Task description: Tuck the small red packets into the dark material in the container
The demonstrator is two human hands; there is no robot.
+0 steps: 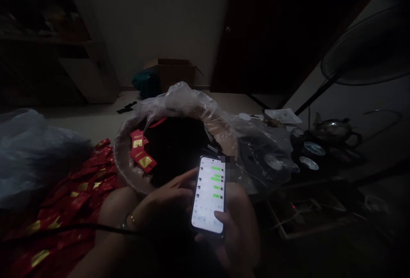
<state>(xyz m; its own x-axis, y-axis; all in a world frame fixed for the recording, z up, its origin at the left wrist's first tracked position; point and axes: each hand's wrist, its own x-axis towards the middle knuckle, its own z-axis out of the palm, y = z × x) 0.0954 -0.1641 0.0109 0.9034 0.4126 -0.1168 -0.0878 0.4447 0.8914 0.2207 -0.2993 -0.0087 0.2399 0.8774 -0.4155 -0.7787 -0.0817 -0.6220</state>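
A lit smartphone (208,194) is held upright above my lap, its screen showing a chat with green message bubbles. My right hand (226,235) grips its lower right side, with the thumb over the bottom of the screen. From the left, my left hand (174,188) reaches to the phone's edge, and its fingertips pass out of sight behind it. Beyond the phone is a wide round basket (123,147) lined with clear plastic and filled with dark loose material (174,141). Red packets with gold labels (144,158) lie on its left side.
Many red packets (80,197) are heaped at left beside a clear plastic bag (38,150). At right stand a teapot (336,130), small dishes (314,147) and a fan (368,51). A cardboard box (176,75) sits by the wall. A dark cable (86,226) crosses the lower left.
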